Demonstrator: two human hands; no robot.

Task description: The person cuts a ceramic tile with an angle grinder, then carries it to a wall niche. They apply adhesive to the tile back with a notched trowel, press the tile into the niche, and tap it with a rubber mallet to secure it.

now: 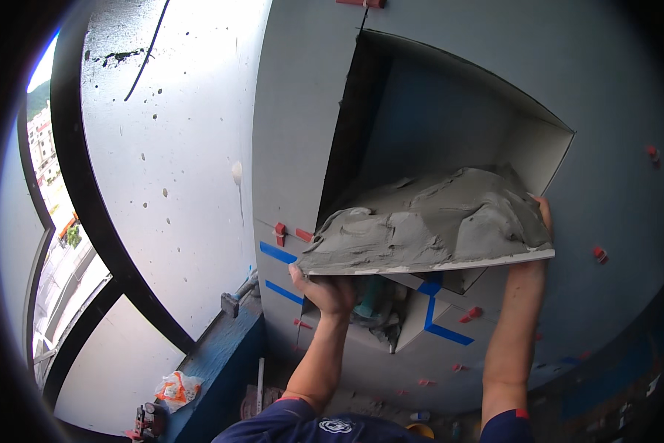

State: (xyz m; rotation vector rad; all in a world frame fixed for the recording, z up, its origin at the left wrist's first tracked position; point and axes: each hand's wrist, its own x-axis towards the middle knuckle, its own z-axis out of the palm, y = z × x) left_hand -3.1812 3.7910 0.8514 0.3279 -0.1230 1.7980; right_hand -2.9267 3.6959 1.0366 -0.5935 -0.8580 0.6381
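Both my hands hold up a tile point(435, 264) whose upper face is heaped with wet grey mortar point(428, 218). My left hand point(326, 292) supports its left end from below, thumb at the edge. At the right end my right hand point(543, 221) grips the edge, partly hidden behind the mortar. The tile is at the front of a recessed wall niche point(450, 111), covering the lower part of the opening. Beneath the tile, a lower opening holds a greenish object point(372, 299) that I cannot make out clearly.
Grey tiled wall point(613, 88) surrounds the niche, with red levelling wedges point(471, 314) along the joints. Blue tape point(450, 332) sticks below. At left are a window frame point(99, 214), a blue ledge point(221, 354), a dark-headed tool point(232, 303) and a plastic bag point(177, 390).
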